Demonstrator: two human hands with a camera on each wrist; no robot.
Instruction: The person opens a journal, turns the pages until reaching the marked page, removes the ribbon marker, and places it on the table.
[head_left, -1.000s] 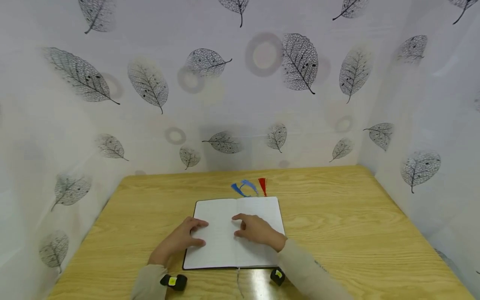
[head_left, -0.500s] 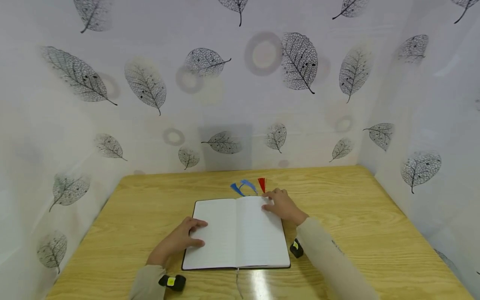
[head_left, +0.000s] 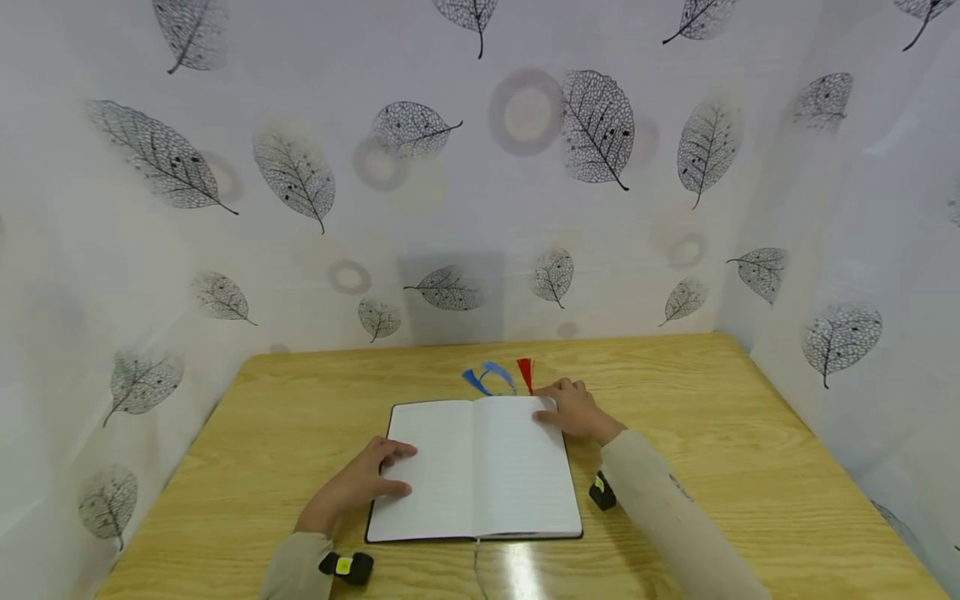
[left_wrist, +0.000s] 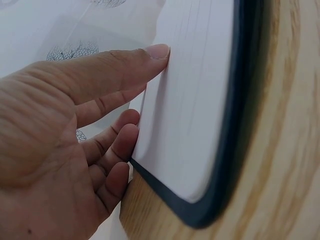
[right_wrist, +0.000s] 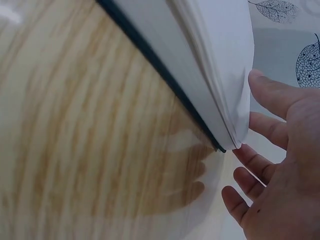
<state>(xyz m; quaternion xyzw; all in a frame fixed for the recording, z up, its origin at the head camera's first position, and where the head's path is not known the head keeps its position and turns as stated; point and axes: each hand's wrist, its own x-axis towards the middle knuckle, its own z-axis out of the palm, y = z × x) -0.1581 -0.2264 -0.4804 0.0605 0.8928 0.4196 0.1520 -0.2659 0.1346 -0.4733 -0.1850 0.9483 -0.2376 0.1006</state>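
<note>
A dark-covered notebook [head_left: 435, 500] with blank, faintly lined pages lies spread flat on the wooden table. My left hand [head_left: 362, 479] rests at its left edge, thumb on the page. In the left wrist view, the left thumb [left_wrist: 159, 51] touches the paper and the other fingers sit along the edge. My right hand [head_left: 573, 408] is at the far right corner. The right wrist view shows its thumb [right_wrist: 256, 75] against the page [right_wrist: 227, 45], with the index finger at the sheet's edge and the remaining fingers loosely bent beside the corner.
A blue tassel [head_left: 476, 382], a lighter blue tassel [head_left: 498, 372] and a red tassel [head_left: 526, 371] lie just beyond the notebook's far edge. A thin ribbon [head_left: 477, 571] trails from its near edge. A leaf-patterned curtain [head_left: 450, 217] surrounds the wooden table [head_left: 697, 433].
My right hand has moved from over the middle of the right page to the far right corner, then slightly further right. The left hand has stayed in place.
</note>
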